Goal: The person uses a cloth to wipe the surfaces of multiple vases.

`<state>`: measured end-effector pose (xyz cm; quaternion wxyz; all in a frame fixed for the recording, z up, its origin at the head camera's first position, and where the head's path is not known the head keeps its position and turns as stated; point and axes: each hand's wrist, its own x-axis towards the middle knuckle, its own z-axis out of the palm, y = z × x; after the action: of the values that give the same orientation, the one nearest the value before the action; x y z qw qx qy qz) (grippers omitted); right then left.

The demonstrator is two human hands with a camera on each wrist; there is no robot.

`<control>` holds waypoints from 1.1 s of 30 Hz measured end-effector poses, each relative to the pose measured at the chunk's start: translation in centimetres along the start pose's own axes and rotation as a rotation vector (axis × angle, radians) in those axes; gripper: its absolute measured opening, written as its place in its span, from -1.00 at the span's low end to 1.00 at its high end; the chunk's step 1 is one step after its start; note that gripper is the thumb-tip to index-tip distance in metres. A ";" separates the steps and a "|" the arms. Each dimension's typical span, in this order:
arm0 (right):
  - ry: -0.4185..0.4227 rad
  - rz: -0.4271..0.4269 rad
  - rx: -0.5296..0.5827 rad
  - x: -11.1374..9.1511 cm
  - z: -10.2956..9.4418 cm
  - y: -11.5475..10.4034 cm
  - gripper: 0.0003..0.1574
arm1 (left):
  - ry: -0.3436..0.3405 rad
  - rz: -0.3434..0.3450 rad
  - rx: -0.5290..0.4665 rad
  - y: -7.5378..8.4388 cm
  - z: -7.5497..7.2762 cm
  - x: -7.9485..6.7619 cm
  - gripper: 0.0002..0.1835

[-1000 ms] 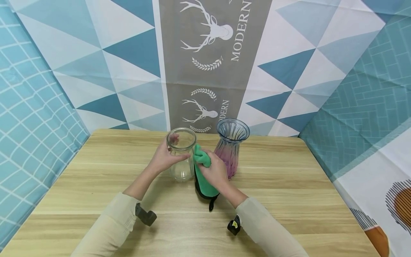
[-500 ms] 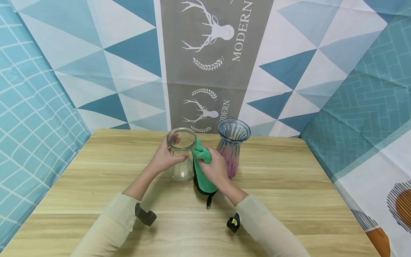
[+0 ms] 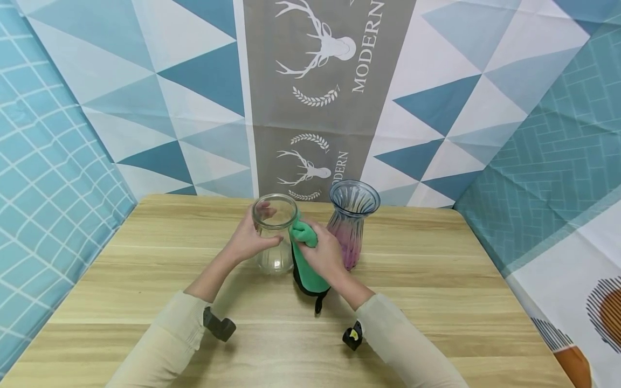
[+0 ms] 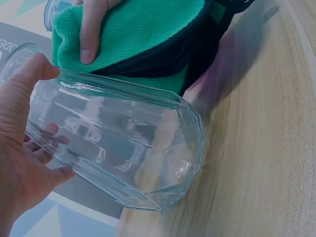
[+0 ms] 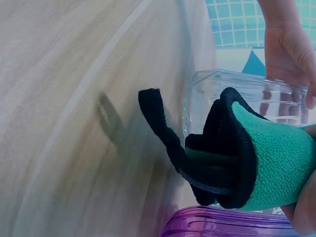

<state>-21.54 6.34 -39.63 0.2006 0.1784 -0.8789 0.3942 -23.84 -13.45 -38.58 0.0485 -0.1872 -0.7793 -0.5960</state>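
Near the desk's far edge, the left hand grips a clear jar high up, the right hand a green cloth hanging below its grip

A jar is held by the left hand below its rim, with the thumb set in front and fingers behind, over the far half of a table. To the jar's right, a cloth is gripped at its upper part in the right hand, with its strap hung at the near end. Farther right, a vase is stood upright on the tabletop, partly hidden behind the right hand. The whole group is backed by a wall hanging beyond the table's far edge.
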 end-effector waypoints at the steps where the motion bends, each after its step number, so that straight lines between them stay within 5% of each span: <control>1: -0.010 0.007 -0.003 -0.1 0.0 0.0 -0.59 | -0.003 0.004 -0.004 0.1 0.0 0.0 -0.11; 17: -0.082 0.058 -0.035 -1.1 0.4 0.8 -0.54 | 0.029 -0.037 0.065 0.2 0.1 0.0 -0.04; 33: 0.089 -0.072 0.027 -0.2 -0.2 0.0 -0.51 | 0.028 -0.034 0.081 0.1 0.0 0.0 -0.14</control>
<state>-21.32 6.52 -39.69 0.2510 0.1947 -0.8567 0.4063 -23.81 -13.46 -38.48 0.0569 -0.1636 -0.8052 -0.5672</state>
